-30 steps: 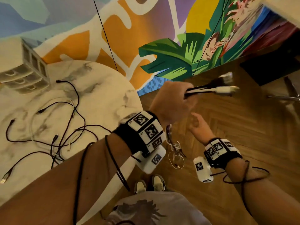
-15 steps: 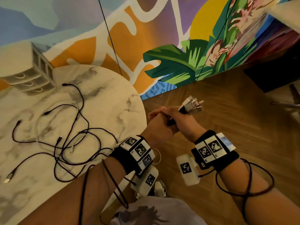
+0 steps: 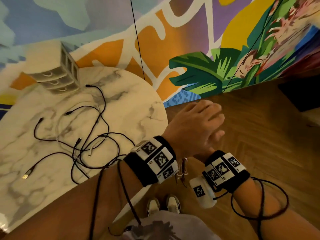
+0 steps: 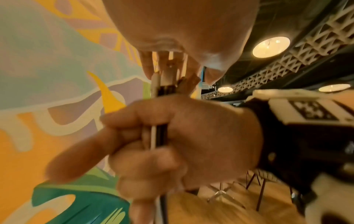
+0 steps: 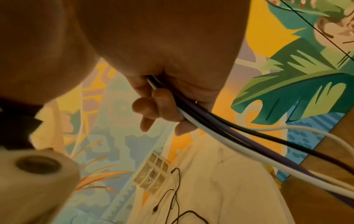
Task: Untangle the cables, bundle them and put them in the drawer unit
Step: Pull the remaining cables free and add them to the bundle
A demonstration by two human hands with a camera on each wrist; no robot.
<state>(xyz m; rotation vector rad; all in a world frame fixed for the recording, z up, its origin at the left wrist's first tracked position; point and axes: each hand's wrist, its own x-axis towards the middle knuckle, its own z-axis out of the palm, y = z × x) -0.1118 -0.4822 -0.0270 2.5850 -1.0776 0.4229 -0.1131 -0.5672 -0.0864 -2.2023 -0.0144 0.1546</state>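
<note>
Since half a second ago we have brought our left hand across over our right hand, so the plug ends no longer show from the head view. Both hands clench the gathered cable bundle, black and white strands together, held out beyond the marble table's edge. More cables lie tangled there near the drawer unit, whose drawers look closed, though blurred.

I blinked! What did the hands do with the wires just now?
The right hand rose to meet the left hand and took hold of the cable bunch below the plugs; the left hand now covers it. The tangled cables on the table and the drawer unit stayed put.
</note>
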